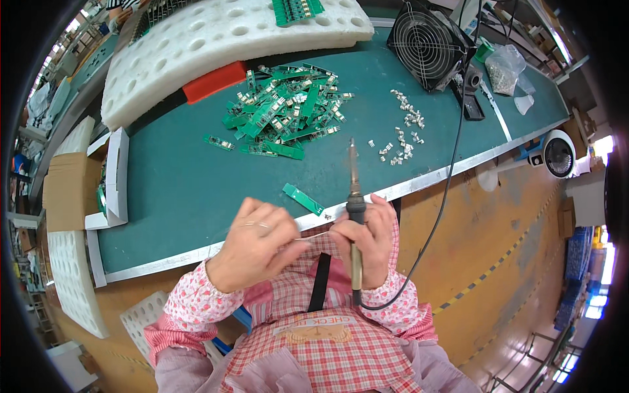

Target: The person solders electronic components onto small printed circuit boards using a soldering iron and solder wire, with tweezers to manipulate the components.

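My right hand is closed around a soldering iron, which stands upright with its tip pointing away over the table. My left hand pinches a thin solder wire that runs across to the fingers of the right hand. Just beyond the hands, a narrow green circuit board lies at a slant near the table's front edge, with a small part at its near end. A large heap of similar circuit boards is farther back. Small metal connectors are scattered to the right of it.
White foam with holes spans the back left, beside a red box. A black fan stands at the back right, near a bag of small parts. The iron's black cable loops at my right. An open cardboard box sits left.
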A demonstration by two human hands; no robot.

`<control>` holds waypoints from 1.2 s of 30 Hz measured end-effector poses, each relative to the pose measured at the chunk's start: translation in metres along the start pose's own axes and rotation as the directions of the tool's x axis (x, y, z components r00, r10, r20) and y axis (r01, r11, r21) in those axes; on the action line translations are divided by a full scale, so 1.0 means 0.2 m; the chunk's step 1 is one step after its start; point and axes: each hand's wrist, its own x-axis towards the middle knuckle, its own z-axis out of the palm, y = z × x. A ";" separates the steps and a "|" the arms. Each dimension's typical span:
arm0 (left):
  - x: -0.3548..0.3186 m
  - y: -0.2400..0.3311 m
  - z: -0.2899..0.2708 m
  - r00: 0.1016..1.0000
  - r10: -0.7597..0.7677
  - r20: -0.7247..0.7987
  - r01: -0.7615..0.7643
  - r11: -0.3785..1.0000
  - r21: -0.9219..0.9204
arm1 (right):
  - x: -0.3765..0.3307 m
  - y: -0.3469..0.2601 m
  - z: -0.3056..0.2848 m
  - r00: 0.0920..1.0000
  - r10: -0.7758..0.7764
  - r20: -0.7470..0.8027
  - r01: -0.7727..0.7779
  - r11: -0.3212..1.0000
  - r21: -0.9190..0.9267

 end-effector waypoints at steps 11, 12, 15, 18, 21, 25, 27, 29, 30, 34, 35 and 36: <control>0.01 0.06 0.16 0.910 -0.302 -0.283 0.269 0.952 -0.148 | -0.03 0.02 -0.08 0.965 0.176 -0.194 -0.149 0.978 0.145; 0.01 0.06 0.17 0.911 -0.303 -0.280 0.269 0.951 -0.153 | -0.05 0.03 -0.10 0.965 0.156 -0.212 -0.113 0.973 0.201; 0.00 0.05 0.18 0.918 -0.297 -0.262 0.275 0.954 -0.120 | -0.07 0.04 -0.13 0.958 0.153 -0.241 -0.077 0.951 0.301; -0.01 0.04 0.18 0.928 -0.258 -0.268 0.239 0.966 -0.103 | -0.08 0.03 -0.15 0.958 0.201 -0.205 -0.088 0.885 0.456; -0.01 0.03 0.18 0.937 -0.243 -0.252 0.220 0.969 -0.116 | -0.10 0.05 -0.13 0.965 0.164 -0.205 -0.037 0.858 0.512; -0.02 0.03 0.19 0.942 -0.227 -0.246 0.207 0.973 -0.105 | -0.12 0.06 -0.11 0.974 0.148 -0.174 -0.041 0.862 0.506; -0.01 0.03 0.19 0.943 -0.224 -0.248 0.205 0.974 -0.100 | -0.12 0.06 -0.11 0.974 0.139 -0.179 -0.031 0.863 0.504; -0.01 0.03 0.19 0.942 -0.224 -0.250 0.204 0.974 -0.101 | -0.12 0.06 -0.11 0.974 0.131 -0.186 -0.021 0.866 0.500; -0.01 0.03 0.19 0.942 -0.224 -0.249 0.205 0.973 -0.102 | -0.12 0.06 -0.11 0.973 0.136 -0.188 -0.023 0.863 0.505; -0.01 0.04 0.19 0.941 -0.222 -0.254 0.203 0.974 -0.100 | -0.13 0.06 -0.09 0.970 0.158 -0.186 -0.041 0.858 0.511; -0.01 0.03 0.19 0.941 -0.223 -0.254 0.204 0.974 -0.100 | -0.12 0.06 -0.10 0.970 0.158 -0.186 -0.041 0.858 0.511; -0.01 0.03 0.19 0.941 -0.224 -0.256 0.204 0.974 -0.100 | -0.12 0.05 -0.10 0.973 0.151 -0.173 -0.044 0.863 0.503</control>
